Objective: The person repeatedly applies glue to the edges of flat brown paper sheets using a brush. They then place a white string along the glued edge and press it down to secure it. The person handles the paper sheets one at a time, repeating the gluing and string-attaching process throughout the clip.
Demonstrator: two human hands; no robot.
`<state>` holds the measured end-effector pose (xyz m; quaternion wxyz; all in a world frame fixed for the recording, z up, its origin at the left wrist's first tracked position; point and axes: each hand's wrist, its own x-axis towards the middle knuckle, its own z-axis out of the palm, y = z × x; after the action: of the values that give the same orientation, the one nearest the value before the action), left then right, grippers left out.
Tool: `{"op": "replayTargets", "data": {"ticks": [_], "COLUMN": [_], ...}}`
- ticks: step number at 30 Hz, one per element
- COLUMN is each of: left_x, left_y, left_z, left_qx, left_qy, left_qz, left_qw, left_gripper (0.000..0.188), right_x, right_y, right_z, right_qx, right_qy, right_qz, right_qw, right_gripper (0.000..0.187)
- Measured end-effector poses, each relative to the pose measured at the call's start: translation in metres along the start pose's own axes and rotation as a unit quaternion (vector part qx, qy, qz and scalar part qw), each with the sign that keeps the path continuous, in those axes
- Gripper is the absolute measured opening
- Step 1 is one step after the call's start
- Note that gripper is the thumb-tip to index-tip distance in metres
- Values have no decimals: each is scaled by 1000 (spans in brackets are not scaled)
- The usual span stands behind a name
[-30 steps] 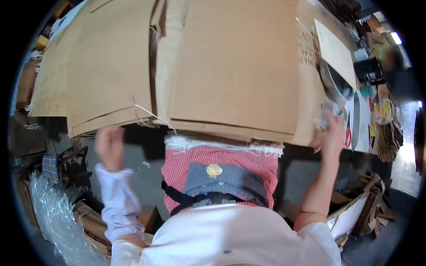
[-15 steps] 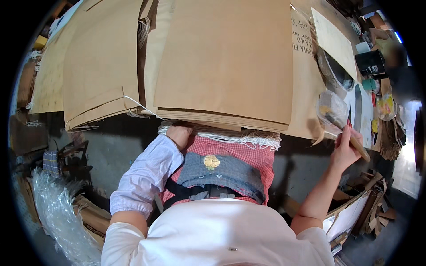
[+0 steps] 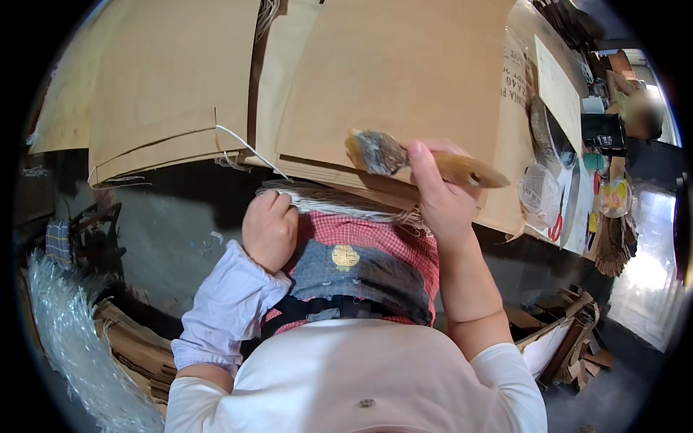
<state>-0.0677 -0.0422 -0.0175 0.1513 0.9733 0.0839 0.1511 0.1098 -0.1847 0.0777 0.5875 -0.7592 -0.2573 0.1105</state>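
My right hand [image 3: 444, 191] is closed round the wooden handle of a wide paste brush [image 3: 381, 151]. The brush's stained bristles point left, above the near part of a stack of brown paper sheets [image 3: 404, 79]. Below the stack's near edge, across my lap, lies a bundle of white cords [image 3: 339, 202]. My left hand [image 3: 271, 229] is closed at the left end of these cords, its curled fingers against them. Whatever those fingers grip is hidden.
A second stack of brown sheets [image 3: 166, 79] lies to the left, with a white cord [image 3: 245, 150] running from its corner. At the right are a translucent plastic tub [image 3: 540, 189], red-handled scissors [image 3: 556, 228] and a black container [image 3: 603, 130]. Another person [image 3: 642, 115] is at the far right.
My right hand has carried the brush from the plastic tub leftward over the brown sheets. My left hand has shifted slightly left and turned, staying by the cords. The view has shifted too.
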Motion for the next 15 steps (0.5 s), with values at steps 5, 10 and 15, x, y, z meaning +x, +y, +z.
{"op": "replayTargets", "data": {"ticks": [5, 10, 15], "left_x": [45, 63, 67], "left_y": [24, 19, 20], "left_z": [-33, -11, -19], "left_qx": [25, 88, 57], "left_qy": [43, -67, -86], "left_qz": [27, 14, 15], "left_qw": [998, 994, 995], "left_gripper": [11, 14, 16], "right_x": [11, 16, 7], "right_y": [-1, 7, 44], "right_z": [23, -3, -80], "right_qx": [-17, -109, -314], "right_qy": [-31, -14, 84], "right_qz": [-21, 41, 18], "right_qw": [999, 993, 946], "right_gripper": [14, 17, 21]}}
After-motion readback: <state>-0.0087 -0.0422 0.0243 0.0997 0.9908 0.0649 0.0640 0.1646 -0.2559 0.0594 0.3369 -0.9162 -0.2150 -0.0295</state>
